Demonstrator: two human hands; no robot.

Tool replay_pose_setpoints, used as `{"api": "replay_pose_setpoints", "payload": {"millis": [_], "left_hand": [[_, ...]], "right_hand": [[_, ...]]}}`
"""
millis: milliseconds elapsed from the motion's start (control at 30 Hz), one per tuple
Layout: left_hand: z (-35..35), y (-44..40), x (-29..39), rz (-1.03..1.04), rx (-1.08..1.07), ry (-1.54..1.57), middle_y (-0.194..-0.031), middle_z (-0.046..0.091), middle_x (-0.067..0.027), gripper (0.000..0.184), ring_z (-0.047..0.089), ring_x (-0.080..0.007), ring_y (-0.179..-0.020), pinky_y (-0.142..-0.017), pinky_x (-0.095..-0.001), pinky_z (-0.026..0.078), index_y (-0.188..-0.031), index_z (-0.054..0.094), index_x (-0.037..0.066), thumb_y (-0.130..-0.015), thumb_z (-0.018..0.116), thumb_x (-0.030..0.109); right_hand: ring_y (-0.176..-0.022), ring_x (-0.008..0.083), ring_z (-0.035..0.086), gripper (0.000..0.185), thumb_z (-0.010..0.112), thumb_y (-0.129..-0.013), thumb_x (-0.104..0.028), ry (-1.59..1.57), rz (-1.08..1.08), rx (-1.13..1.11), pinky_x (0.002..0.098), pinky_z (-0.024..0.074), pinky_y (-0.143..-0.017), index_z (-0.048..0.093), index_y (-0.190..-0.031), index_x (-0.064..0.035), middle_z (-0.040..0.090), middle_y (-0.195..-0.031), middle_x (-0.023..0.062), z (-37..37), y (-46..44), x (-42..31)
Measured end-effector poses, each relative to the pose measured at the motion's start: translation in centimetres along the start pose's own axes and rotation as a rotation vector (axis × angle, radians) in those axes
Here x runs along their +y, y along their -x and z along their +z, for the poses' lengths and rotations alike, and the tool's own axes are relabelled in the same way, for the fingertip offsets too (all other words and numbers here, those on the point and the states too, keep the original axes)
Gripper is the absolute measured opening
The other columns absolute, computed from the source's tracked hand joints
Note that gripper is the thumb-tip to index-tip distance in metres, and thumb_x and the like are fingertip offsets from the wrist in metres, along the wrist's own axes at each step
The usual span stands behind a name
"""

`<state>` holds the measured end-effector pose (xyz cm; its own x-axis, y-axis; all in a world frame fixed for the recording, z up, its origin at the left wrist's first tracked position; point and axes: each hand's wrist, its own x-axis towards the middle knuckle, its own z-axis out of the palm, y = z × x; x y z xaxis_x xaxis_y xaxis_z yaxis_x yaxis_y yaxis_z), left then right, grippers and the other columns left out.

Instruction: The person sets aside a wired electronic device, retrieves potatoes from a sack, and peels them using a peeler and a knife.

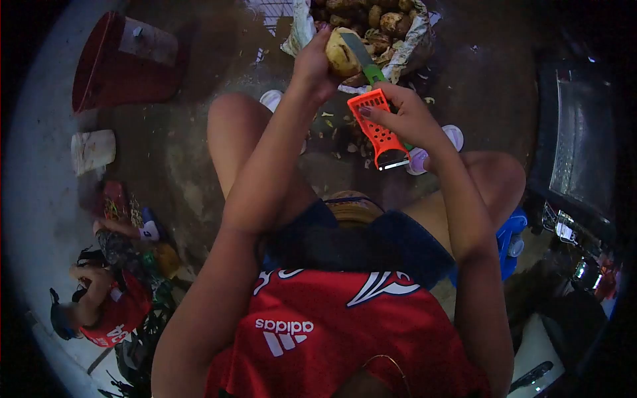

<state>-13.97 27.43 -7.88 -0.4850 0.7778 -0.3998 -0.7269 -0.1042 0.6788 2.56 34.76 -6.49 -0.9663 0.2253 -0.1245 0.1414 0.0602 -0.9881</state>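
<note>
Left grip (pixel 314 66) closed around a pale, mostly peeled potato (pixel 340 56), cupping it from its left side; the potato sits at the right edge of that grip, far side of the scene, in front of the near rim of a sack (pixel 413 50) of brown potatoes (pixel 395 25). Right grip (pixel 411 118) closed too, thumb pressed on an orange peeler (pixel 378 129) with holes and a metal edge at its near end. Same grip has a green-handled knife (pixel 358 48), handle partly hidden behind the peeler; blade points far-left, overlapping the potato. Cannot tell if blade touches skin. Potato is left and far of the right grip, apart from its fingers.

Below, peel scraps (pixel 352 147) scattered on the wet dark floor (pixel 192 192), between the legs. Far left: red bucket (pixel 99 73), tipped-looking through lens distortion; white tub (pixel 93 151) nearer. Near left: another person in a red top (pixel 123 305), seated. Right: blue stool (pixel 509 245) beside the knee.
</note>
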Motion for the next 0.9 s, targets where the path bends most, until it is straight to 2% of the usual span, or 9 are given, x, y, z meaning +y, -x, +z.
{"api": "replay_pose_setpoints", "payload": {"millis": [167,467,567,667,767,867,900], "left_hand": [[0.2,0.1,0.1,0.000,0.031,0.003,-0.100,0.058,-0.0121,0.040,0.056,-0.0255,-0.093,-0.083,-0.0407,0.043,-0.109,0.049,0.005,-0.092,0.030,0.035],[-0.1,-0.3,-0.1,0.067,0.058,-0.014,-0.096,0.059,-0.0131,0.041,0.057,-0.0260,-0.088,-0.079,-0.0424,0.045,-0.107,0.049,0.003,-0.091,0.030,0.036],[-0.3,-0.2,0.0,0.033,0.026,0.020,-0.095,0.058,-0.0121,0.037,0.059,-0.0251,-0.086,-0.077,-0.0419,0.048,-0.105,0.048,0.002,-0.092,0.033,0.034],[-0.2,-0.2,0.0,0.058,0.074,-0.027,-0.093,0.058,-0.0118,0.036,0.060,-0.0244,-0.085,-0.075,-0.0401,0.049,-0.102,0.048,0.002,-0.092,0.034,0.033],[-0.2,0.0,0.0,0.097,0.068,-0.019,-0.091,0.059,-0.0120,0.036,0.060,-0.0240,-0.082,-0.074,-0.0378,0.050,-0.100,0.049,0.001,-0.092,0.034,0.033],[0.4,0.4,-0.1,0.094,0.106,-0.033,-0.089,0.059,-0.0123,0.037,0.061,-0.0242,-0.078,-0.071,-0.0371,0.050,-0.100,0.049,0.000,-0.092,0.034,0.033],[0.6,0.4,-0.1,0.091,0.133,-0.049,-0.088,0.059,-0.0125,0.037,0.061,-0.0244,-0.077,-0.070,-0.0371,0.051,-0.100,0.049,0.000,-0.091,0.034,0.033]], "right_hand": [[-0.072,0.0046,0.052,0.015,0.059,-0.080,-0.012,-0.042,0.026,-0.036,0.0217,0.0426,-0.064,0.054,-0.090,-0.0020,0.056,-0.077,-0.0007,0.0,0.0,0.2],[-0.072,0.0052,0.051,0.015,0.059,-0.080,-0.012,-0.061,0.024,-0.011,0.0222,0.0423,-0.065,0.054,-0.090,-0.0012,0.056,-0.078,0.0001,0.3,0.1,-0.1],[-0.066,0.0079,0.051,0.018,0.060,-0.080,-0.014,0.057,-0.038,0.000,0.0256,0.0415,-0.059,0.055,-0.091,-0.0006,0.055,-0.070,0.0035,0.3,0.0,0.5],[-0.065,0.0082,0.050,0.018,0.061,-0.079,-0.015,0.404,-0.153,-0.015,0.0266,0.0404,-0.057,0.055,-0.090,-0.0007,0.054,-0.068,0.0043,-0.3,-0.2,0.0],[-0.065,0.0087,0.051,0.018,0.061,-0.079,-0.016,0.309,-0.108,-0.021,0.0266,0.0413,-0.058,0.055,-0.088,-0.0008,0.054,-0.069,0.0049,0.4,-0.2,0.2],[-0.070,0.0070,0.051,0.013,0.056,-0.082,-0.009,-0.172,0.075,-0.065,0.0230,0.0430,-0.063,0.054,-0.092,-0.0014,0.057,-0.075,0.0016,1.4,0.0,-0.6],[-0.070,0.0070,0.052,0.014,0.056,-0.082,-0.009,-0.102,0.051,-0.064,0.0226,0.0436,-0.063,0.054,-0.093,-0.0014,0.057,-0.076,0.0018,1.6,-0.1,-0.5]]}}
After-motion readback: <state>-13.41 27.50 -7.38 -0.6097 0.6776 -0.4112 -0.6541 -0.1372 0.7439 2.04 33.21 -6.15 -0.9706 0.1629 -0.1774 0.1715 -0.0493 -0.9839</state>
